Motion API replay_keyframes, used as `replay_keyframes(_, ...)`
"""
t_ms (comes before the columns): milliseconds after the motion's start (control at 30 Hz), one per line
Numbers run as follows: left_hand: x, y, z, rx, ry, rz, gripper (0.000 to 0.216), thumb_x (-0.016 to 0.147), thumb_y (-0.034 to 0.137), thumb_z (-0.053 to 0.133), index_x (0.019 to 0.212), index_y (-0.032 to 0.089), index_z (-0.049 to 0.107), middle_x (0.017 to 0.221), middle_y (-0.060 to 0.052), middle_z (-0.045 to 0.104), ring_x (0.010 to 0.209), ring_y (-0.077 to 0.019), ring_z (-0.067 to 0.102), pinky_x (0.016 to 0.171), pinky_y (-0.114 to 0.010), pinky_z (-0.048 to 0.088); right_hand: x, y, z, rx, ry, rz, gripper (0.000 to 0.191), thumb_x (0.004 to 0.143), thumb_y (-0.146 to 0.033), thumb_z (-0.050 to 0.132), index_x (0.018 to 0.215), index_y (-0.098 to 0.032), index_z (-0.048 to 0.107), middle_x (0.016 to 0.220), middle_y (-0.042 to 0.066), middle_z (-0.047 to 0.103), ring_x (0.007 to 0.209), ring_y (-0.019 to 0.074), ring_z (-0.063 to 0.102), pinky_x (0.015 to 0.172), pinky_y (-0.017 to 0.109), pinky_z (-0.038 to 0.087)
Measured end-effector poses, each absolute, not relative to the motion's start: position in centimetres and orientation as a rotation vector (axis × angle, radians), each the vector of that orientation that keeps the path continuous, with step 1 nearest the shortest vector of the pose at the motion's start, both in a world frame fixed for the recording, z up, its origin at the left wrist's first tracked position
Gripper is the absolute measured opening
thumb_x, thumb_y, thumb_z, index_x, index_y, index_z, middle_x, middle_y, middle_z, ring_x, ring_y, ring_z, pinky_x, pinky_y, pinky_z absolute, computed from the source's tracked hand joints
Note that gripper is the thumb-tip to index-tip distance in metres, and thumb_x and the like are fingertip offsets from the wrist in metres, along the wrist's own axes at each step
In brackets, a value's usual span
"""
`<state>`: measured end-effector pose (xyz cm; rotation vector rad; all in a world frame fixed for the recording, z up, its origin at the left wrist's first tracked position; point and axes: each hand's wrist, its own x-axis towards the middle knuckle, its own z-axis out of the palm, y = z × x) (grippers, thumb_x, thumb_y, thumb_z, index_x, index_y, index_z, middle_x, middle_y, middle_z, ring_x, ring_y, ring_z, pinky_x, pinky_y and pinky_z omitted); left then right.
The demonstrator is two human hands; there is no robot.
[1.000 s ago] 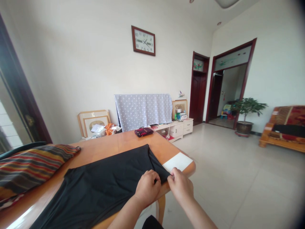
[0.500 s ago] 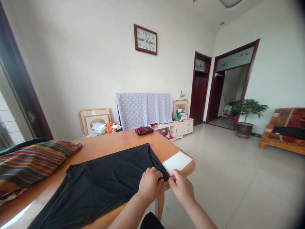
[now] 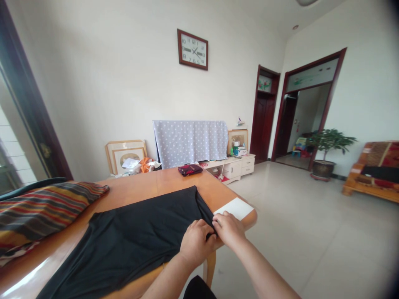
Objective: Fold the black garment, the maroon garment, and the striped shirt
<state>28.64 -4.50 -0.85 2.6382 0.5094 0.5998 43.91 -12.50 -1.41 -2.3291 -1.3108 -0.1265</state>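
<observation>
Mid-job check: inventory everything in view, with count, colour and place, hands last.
Black cloth: 1, black, spread on table
Table: 1, orange-brown, foreground
Sheet: 1, white, table's right corner
Folded cloth: 1, dark red, table's far edge
Striped cloth: 1, multicoloured, table's left
Clock: 1, brown-framed, wall
Dotted cloth: 1, pale blue-grey, beyond table
Cabinet: 1, white, beyond table
Framed pictures: at least 3, light-framed, either side of dotted cloth
Clutter: uncountable, mixed, around cabinet and pictures
Door: 1, dark red, back
Doorway: 1, dark red frame, right
Potted plant: 1, green, right
Seat: 1, orange-brown, far right
Left hand: 1, bare, pinching black cloth's right end
Right hand: 1, bare, touching same end, grip unclear
</observation>
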Motion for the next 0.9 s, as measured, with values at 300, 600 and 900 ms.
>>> replay_keyframes(300,24.6,-3.1,0.9,2.440,0.569,0.809,0.029,0.096,0.030,0.041,0.107,0.025,0.068,0.107,-0.006,0.067,0.105,-0.0215,0.059,0.095,-0.033,0.046,44.3,-13.7,-2.3,-2.356,-1.264,-0.193,0.024,0.095,-0.037,0.050,0.102,-0.033,0.072,0.094,0.004,0.062,0.088,0.0191,0.059,0.070,0.027,0.035)
replay_keyframes(600,16.3,-2.1,0.0,2.457,0.857,0.878,0.024,0.095,0.032,0.045,0.104,0.027,0.067,0.104,-0.004,0.067,0.103,-0.0211,0.061,0.091,-0.031,0.047,44.4,-13.8,-4.2,-2.378,-1.368,-0.210,0.028,0.094,-0.036,0.045,0.100,-0.031,0.072,0.096,0.006,0.064,0.088,0.0212,0.061,0.069,0.029,0.036)
replay_keyframes(900,7.0,-1.1,0.0,2.379,1.261,1.117,0.025,0.097,0.030,0.043,0.107,0.025,0.066,0.105,-0.003,0.067,0.103,-0.0185,0.062,0.090,-0.029,0.047,45.0,-12.0,-5.5,-2.313,-1.511,-0.104,0.034,0.093,-0.040,0.040,0.105,-0.029,0.070,0.104,0.009,0.067,0.092,0.0254,0.064,0.075,0.033,0.043)
